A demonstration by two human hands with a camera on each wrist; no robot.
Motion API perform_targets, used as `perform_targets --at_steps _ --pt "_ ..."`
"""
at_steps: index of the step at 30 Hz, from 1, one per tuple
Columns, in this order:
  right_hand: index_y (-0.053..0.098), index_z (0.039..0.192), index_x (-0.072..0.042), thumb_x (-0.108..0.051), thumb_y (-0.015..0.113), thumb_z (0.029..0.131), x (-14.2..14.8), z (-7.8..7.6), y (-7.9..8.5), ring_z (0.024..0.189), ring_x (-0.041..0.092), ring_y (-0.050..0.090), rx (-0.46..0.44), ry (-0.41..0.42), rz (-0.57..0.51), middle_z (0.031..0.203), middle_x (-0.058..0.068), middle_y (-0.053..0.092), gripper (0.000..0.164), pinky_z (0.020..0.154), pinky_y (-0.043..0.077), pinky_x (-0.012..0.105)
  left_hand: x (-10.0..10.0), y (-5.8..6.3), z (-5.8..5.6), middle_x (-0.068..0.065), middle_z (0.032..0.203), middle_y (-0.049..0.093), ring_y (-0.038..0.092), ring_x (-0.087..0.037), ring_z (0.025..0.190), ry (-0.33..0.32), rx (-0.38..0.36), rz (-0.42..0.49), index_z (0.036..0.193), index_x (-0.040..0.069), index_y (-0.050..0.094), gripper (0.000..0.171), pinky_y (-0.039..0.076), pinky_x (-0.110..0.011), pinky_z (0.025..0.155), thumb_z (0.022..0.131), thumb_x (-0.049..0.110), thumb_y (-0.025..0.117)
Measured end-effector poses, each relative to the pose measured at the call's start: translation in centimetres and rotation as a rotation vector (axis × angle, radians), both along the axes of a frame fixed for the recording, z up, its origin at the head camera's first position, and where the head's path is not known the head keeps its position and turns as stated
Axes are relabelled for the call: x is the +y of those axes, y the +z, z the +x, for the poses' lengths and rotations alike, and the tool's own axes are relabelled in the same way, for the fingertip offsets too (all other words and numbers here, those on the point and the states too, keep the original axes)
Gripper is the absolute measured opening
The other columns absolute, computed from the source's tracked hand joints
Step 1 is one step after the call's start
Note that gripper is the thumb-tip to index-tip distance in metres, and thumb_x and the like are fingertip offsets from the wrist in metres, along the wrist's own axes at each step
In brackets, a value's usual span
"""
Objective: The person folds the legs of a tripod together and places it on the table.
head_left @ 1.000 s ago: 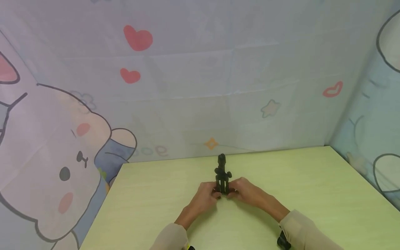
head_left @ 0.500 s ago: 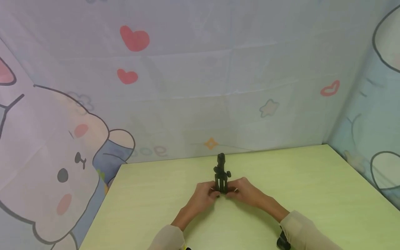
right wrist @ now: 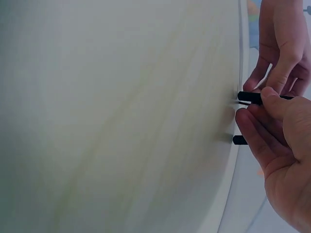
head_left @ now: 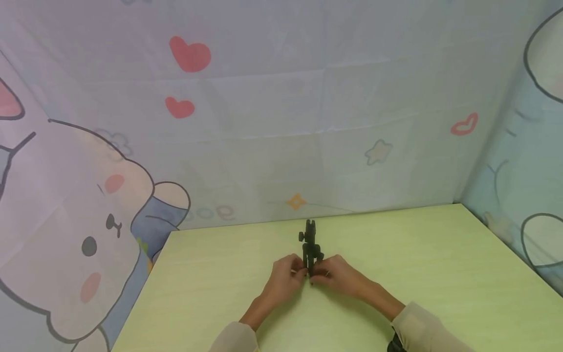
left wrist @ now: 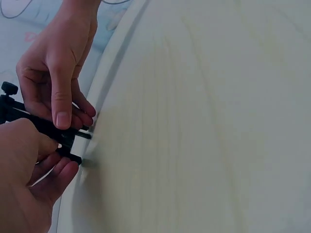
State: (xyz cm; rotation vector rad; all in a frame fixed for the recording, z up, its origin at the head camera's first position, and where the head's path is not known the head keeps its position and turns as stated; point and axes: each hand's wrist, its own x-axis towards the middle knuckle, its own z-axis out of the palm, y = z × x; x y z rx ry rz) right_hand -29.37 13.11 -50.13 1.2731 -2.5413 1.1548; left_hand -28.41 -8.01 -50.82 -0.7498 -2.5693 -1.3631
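A small black tripod (head_left: 310,244) stands upright near the table's back edge, its legs close together and its head at the top. My left hand (head_left: 283,279) is at its left side, fingers bent around the lower legs. From the right, my right hand (head_left: 342,278) pinches a leg low down with thumb and fingers. Both hands show in the left wrist view, where the tripod's legs (left wrist: 48,127) run between them. In the right wrist view, two black leg ends (right wrist: 249,96) point at the tabletop; the fingers hide the rest.
The pale yellow-green table (head_left: 211,274) spreads around the hands. Behind it hangs a cloth backdrop (head_left: 264,122) with hearts and a cartoon bear, and another panel (head_left: 523,186) stands at the right. A black item (head_left: 396,343) is partly hidden by the right sleeve.
The tripod has turned about its upright axis, so its side knobs face differently and its legs look narrower from here. My right hand has shifted slightly left with it.
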Motion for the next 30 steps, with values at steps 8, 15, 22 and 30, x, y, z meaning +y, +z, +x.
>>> perform_targets --at_steps 8,15,22,30 --pt "0.079 0.099 -0.003 0.0 0.074 0.094 -0.5 0.3 -0.1 0.084 0.006 0.069 0.081 -0.033 0.049 0.092 0.002 0.077 0.007 0.075 0.059 0.024 -0.2 0.0 0.9 -0.01 0.104 0.072 0.071 -0.025 0.1 -0.038 -0.09 0.054 0.108 0.0 0.069 0.024 0.06 -0.027 0.084 0.088 -0.011 0.061" --pt "0.079 0.099 -0.006 0.0 0.072 0.096 0.4 0.3 0.2 0.086 0.007 0.07 0.109 -0.021 0.047 0.093 0.001 0.077 0.01 0.075 0.06 0.025 0.2 -0.5 1.1 -0.011 0.105 0.069 0.073 -0.025 0.096 -0.035 -0.096 0.098 0.107 0.0 0.065 0.017 0.061 -0.023 0.081 0.095 0.006 0.075" --pt "0.074 0.089 -0.008 -0.001 0.075 0.094 1.9 0.3 0.8 0.076 0.003 0.067 0.047 -0.125 0.008 0.084 0.0 0.075 0.009 0.067 0.059 0.026 0.7 -0.5 1.1 -0.012 0.102 0.072 0.074 -0.021 0.091 0.013 -0.047 0.072 0.104 -0.002 0.067 0.008 0.061 -0.022 0.078 0.096 -0.003 0.069" --pt "0.072 0.094 -0.006 0.002 0.074 0.094 2.4 0.2 0.6 0.084 0.013 0.074 0.024 -0.083 -0.013 0.091 0.006 0.078 0.007 0.075 0.062 0.028 0.7 -0.3 0.8 -0.012 0.103 0.073 0.074 -0.022 0.094 0.008 -0.03 0.035 0.105 -0.002 0.069 0.01 0.06 -0.022 0.08 0.097 -0.006 0.066"
